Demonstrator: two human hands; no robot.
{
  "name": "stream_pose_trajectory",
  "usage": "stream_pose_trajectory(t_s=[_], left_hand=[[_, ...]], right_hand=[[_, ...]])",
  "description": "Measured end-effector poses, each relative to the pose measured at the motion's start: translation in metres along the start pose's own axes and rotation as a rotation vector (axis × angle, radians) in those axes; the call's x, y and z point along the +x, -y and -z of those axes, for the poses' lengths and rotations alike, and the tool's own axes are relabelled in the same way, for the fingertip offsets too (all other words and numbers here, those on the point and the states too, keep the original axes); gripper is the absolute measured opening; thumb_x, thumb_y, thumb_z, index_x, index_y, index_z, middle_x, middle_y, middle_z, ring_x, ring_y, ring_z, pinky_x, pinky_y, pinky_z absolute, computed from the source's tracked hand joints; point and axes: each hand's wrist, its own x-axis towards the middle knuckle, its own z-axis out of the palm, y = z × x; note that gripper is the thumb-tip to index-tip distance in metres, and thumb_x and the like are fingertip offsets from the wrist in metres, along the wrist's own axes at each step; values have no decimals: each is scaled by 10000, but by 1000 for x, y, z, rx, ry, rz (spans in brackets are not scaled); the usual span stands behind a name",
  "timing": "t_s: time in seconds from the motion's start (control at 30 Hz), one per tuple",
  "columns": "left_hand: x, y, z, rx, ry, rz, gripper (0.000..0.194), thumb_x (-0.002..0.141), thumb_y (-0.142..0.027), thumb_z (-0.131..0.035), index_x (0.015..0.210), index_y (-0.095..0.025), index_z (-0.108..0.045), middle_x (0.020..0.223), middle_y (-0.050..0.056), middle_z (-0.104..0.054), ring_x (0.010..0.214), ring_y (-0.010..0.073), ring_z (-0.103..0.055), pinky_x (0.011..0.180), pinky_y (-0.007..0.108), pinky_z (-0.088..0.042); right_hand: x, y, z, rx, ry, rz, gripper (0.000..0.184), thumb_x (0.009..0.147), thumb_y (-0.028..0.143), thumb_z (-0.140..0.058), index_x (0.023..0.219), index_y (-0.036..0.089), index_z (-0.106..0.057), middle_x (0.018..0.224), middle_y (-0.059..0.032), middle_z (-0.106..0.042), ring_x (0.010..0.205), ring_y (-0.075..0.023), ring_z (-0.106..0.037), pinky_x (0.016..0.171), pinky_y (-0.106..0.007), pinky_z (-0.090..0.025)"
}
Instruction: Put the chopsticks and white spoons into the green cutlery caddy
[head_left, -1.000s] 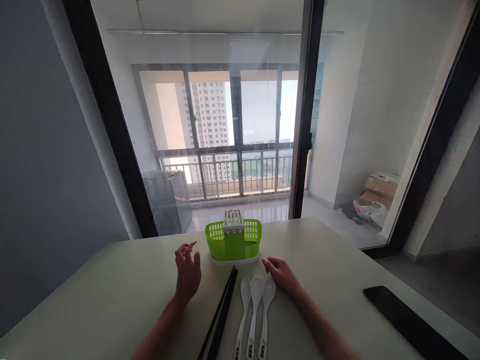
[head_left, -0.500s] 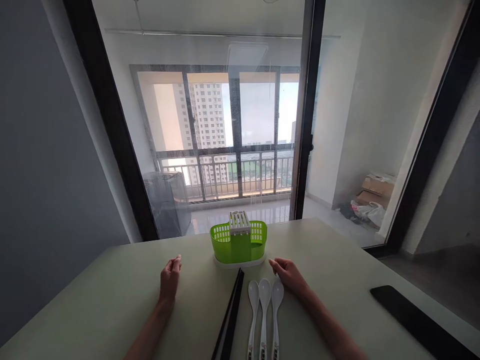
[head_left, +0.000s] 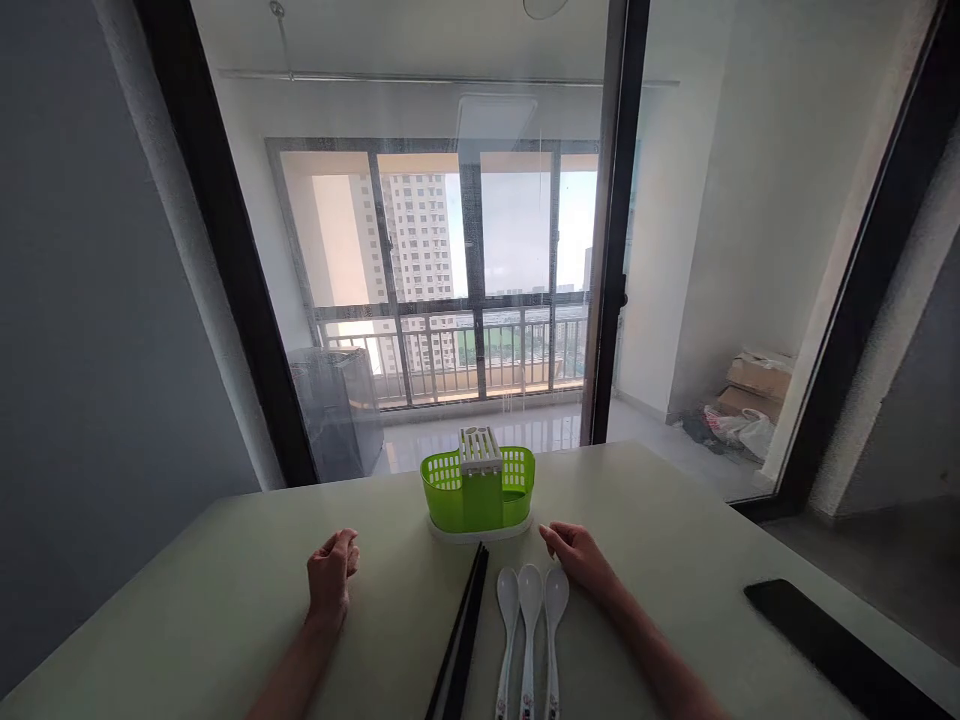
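Note:
A green utensil holder (head_left: 480, 505) with a white slotted top and white base stands at the middle of the table. In front of it lie black chopsticks (head_left: 466, 630). To their right, three white spoons (head_left: 529, 600) lie side by side, bowls pointing away from me. My left hand (head_left: 331, 575) rests on the table left of the holder, fingers curled closed with nothing visible in them. My right hand (head_left: 574, 550) lies just right of the holder, beside the rightmost spoon's bowl. Its fingers are curled together, and nothing shows in them.
The pale table (head_left: 247, 600) reaches to a dark-framed glass sliding door (head_left: 611, 230). A long black flat object (head_left: 840, 640) lies at the table's right side. Beyond the glass are cardboard boxes (head_left: 757, 375) and a plastic bag on the floor.
My left hand has shifted slightly left and toward me, and its fingers have curled more tightly. My right hand stays beside the spoons. The whole view has dropped slightly in the picture.

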Motion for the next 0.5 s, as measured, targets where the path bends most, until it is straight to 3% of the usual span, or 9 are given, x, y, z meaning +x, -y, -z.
stream_pose_trajectory(t_s=[0.5], left_hand=[[-9,-4,-3,-166,116,86,459,590,-435,-638,530,-279,-210,515,-122,-121,463,62,-108,431,241,-177]], right_hand=[[0,2,-1,-2,-1,8,616,884,742,-479,564,216,-492,548,40,-380,578,-137,-354,575,-276,-284]])
